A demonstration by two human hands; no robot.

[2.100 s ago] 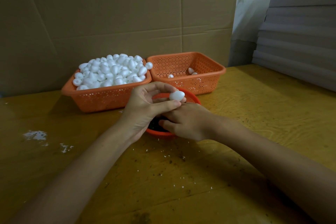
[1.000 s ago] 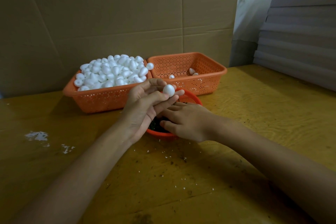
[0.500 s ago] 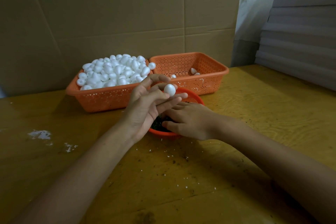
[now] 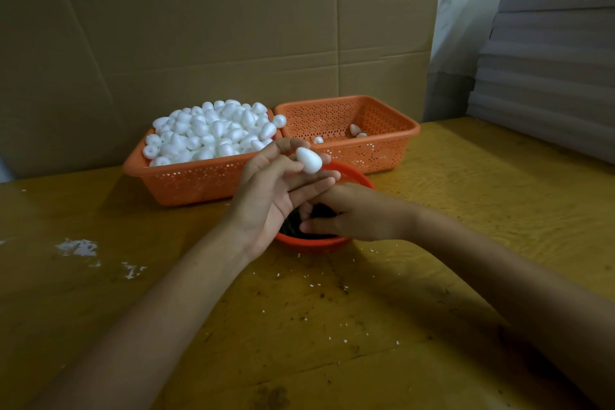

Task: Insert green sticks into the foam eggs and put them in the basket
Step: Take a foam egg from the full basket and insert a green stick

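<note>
Foam egg (image 4: 308, 160) pinched in left hand (image 4: 266, 196); right hand (image 4: 352, 215) inside bowl (image 4: 311, 242).

Cardboard sheets (image 4: 199, 43) back the yellow table (image 4: 499, 210) (white crumbs (image 4: 78, 247) scattered), grey boards (image 4: 549, 76) stacked right.

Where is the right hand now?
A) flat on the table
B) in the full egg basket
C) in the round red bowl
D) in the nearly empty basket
C: the right hand reaches into the round red bowl, while the left hand holds a foam egg.
</note>
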